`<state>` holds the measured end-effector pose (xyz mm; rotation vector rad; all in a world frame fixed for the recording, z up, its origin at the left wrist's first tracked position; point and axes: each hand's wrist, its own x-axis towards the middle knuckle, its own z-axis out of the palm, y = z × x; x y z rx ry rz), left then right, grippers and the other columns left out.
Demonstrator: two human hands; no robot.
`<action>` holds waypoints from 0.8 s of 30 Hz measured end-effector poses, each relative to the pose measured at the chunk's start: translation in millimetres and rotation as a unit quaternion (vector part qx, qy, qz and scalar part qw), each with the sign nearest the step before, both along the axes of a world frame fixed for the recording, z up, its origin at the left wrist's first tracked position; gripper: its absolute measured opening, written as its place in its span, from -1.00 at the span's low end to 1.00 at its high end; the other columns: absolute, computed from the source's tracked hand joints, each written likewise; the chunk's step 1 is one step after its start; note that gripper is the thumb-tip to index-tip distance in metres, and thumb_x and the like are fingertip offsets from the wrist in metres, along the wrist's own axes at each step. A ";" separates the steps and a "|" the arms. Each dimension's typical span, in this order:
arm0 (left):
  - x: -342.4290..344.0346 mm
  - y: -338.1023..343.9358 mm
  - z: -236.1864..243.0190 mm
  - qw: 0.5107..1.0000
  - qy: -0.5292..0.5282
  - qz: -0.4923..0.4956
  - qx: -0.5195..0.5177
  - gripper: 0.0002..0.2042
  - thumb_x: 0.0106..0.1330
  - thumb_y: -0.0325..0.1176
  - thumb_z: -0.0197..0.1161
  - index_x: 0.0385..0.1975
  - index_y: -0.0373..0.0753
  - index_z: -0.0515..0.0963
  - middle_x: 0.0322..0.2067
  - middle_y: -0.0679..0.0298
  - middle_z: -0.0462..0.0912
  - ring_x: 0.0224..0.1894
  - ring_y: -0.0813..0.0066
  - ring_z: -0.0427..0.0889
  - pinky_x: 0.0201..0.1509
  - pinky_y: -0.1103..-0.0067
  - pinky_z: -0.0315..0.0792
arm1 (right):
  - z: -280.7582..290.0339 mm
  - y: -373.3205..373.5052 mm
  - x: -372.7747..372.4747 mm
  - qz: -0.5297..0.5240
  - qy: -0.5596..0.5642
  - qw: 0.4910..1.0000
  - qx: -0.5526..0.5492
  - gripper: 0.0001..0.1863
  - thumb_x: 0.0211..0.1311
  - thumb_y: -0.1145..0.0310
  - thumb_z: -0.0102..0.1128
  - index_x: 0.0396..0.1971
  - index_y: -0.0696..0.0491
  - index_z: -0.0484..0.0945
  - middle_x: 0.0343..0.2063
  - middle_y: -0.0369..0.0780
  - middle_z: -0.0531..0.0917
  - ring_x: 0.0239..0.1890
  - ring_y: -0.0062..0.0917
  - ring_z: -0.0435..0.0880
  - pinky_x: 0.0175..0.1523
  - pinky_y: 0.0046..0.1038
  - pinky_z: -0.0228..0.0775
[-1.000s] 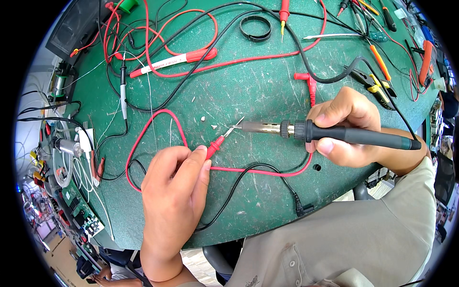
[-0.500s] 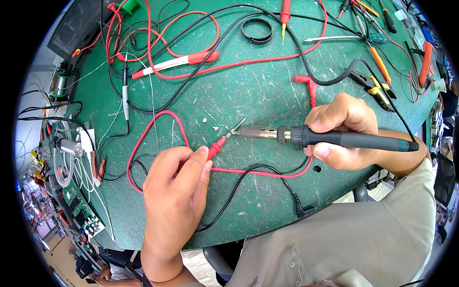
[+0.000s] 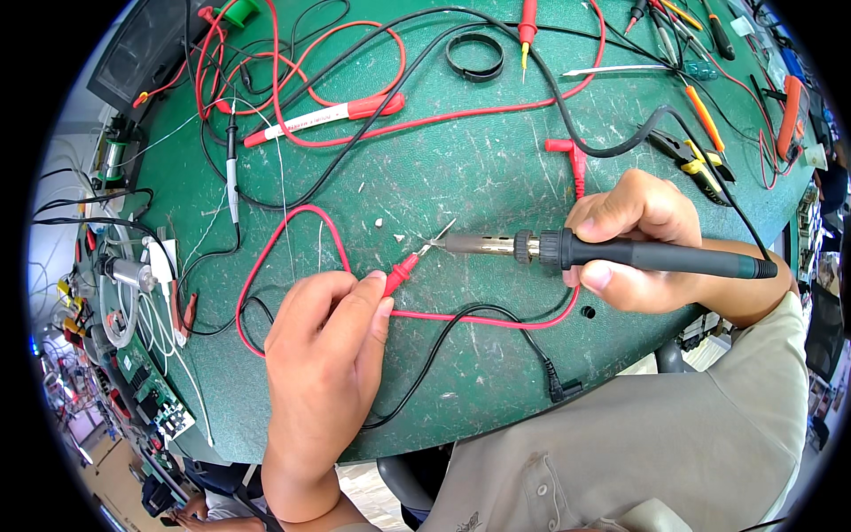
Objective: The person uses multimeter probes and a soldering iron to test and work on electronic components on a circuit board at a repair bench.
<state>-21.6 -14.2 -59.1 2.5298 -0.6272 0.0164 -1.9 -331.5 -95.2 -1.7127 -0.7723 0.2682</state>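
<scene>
Between thumb and fingers, my left hand (image 3: 330, 355) pinches a red test lead's probe end (image 3: 401, 274), its bare metal tip pointing up and to the right. My right hand (image 3: 634, 244) is closed around the dark handle of a soldering iron (image 3: 483, 244), held almost level. The iron's tip meets the metal end of the probe, or lies right against it; the exact contact is too small to make out. A red lead (image 3: 496, 324) loops over the mat below both hands. Its angled red plug (image 3: 567, 151) lies just above my right hand.
A green mat (image 3: 461, 390) covers the bench. Beyond the hands lie a red-and-white marker (image 3: 328, 118), a black ring (image 3: 475, 57), a red-and-yellow probe (image 3: 526, 35) and yellow-black pliers (image 3: 691, 164). The iron's black cord (image 3: 612, 152) arches across. A circuit board (image 3: 155, 390) stands at left.
Hardly anything differs. Both hands, the probe end and the soldering iron keep practically the same position.
</scene>
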 end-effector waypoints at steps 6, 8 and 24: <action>0.5 1.0 -0.1 1.000 0.002 -0.001 -0.003 -0.82 0.19 -0.60 0.41 -0.21 -0.40 0.67 -0.34 0.15 0.62 -0.41 0.33 0.61 -0.34 0.53 0.47 | -0.5 0.0 0.2 -0.001 -0.005 1.000 0.006 -0.74 0.27 0.55 0.25 -0.15 0.19 0.34 -0.48 -0.13 0.63 -0.43 -0.47 0.71 -0.28 -0.38 0.57; 0.7 1.2 -0.4 1.000 0.000 -0.002 -0.004 -0.83 0.19 -0.60 0.41 -0.22 -0.40 0.67 -0.34 0.15 0.63 -0.40 0.33 0.62 -0.33 0.53 0.48 | -0.3 -0.5 0.1 -0.001 -0.008 1.000 0.000 -0.74 0.27 0.55 0.25 -0.15 0.19 0.34 -0.48 -0.13 0.63 -0.43 -0.47 0.71 -0.28 -0.38 0.57; 0.0 1.2 0.7 0.999 0.034 0.015 -0.024 -0.80 0.13 -0.59 0.42 -0.23 -0.38 0.65 -0.34 0.14 0.58 -0.33 0.19 0.61 -0.28 0.41 0.49 | -9.4 6.1 -4.5 -0.055 0.012 0.997 0.061 -0.74 0.21 0.52 0.32 -0.20 0.18 0.41 -0.59 -0.27 0.56 -0.56 -0.66 0.54 -0.44 -0.52 0.31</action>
